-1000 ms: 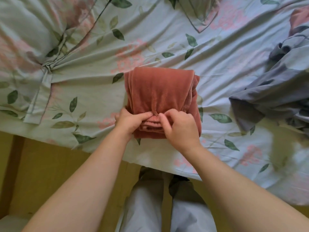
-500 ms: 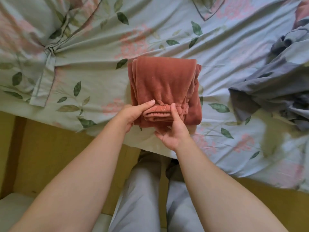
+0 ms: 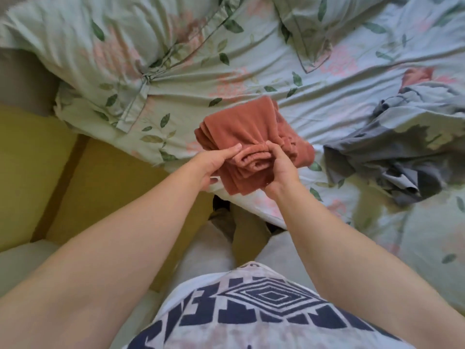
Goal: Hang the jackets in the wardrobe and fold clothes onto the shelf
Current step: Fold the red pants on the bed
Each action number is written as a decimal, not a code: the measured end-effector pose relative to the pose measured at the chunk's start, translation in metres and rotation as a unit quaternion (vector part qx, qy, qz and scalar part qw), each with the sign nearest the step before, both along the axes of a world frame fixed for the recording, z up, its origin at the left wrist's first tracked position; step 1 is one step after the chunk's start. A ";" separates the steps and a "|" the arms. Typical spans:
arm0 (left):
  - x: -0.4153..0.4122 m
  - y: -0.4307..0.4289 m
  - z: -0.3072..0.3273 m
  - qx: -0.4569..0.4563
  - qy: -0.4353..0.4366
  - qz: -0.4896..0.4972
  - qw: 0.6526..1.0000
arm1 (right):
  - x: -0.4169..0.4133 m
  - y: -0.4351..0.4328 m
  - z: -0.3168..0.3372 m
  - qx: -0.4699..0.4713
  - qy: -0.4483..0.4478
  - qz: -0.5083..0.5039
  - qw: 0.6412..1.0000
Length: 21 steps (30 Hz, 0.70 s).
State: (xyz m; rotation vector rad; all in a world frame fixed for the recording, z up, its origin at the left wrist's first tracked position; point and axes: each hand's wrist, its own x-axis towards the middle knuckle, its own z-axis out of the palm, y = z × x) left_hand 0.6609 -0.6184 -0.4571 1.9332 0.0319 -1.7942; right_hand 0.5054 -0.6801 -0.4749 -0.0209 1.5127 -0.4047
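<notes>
Clamping the folded rust-red garment (image 3: 247, 127) by its near edge in left grip (image 3: 216, 161) and right grip (image 3: 281, 170), probably to hold the layers together for lifting off the bed (image 3: 251, 59); crumpled grey garment (image 3: 392, 152) well right of both.

We cannot see the fingers of the left hand (image 3: 214, 165) or the right hand (image 3: 280, 172), which lie under the rust-red folded garment (image 3: 247, 131) they grip. The grey garment (image 3: 392, 149) covers the lower part of a reddish cloth (image 3: 416, 76), so we cannot tell what it is. The bottom edge cuts off the shirt print (image 3: 266, 298).
</notes>
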 end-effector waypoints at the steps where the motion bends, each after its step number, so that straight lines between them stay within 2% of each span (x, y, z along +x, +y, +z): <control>1: 0.005 0.010 0.014 -0.014 -0.021 0.012 1.000 | -0.005 0.001 0.013 -0.021 0.005 0.025 0.999; 5: 0.011 0.051 0.077 -0.063 -0.097 0.090 0.989 | -0.015 -0.003 0.064 -0.149 -0.010 0.137 0.979; 8: -0.002 0.090 0.125 -0.084 -0.170 0.156 0.969 | -0.024 0.004 0.112 -0.257 -0.092 0.260 0.926; 10: -0.019 0.118 0.158 -0.102 -0.228 0.180 0.952 | -0.032 0.012 0.143 -0.289 -0.163 0.327 0.885; 14: -0.064 0.175 0.224 -0.155 -0.307 0.226 0.911 | -0.052 0.035 0.200 -0.278 -0.297 0.411 0.815; 21: -0.145 0.276 0.330 -0.247 -0.342 0.283 0.861 | -0.072 0.094 0.281 -0.209 -0.465 0.471 0.720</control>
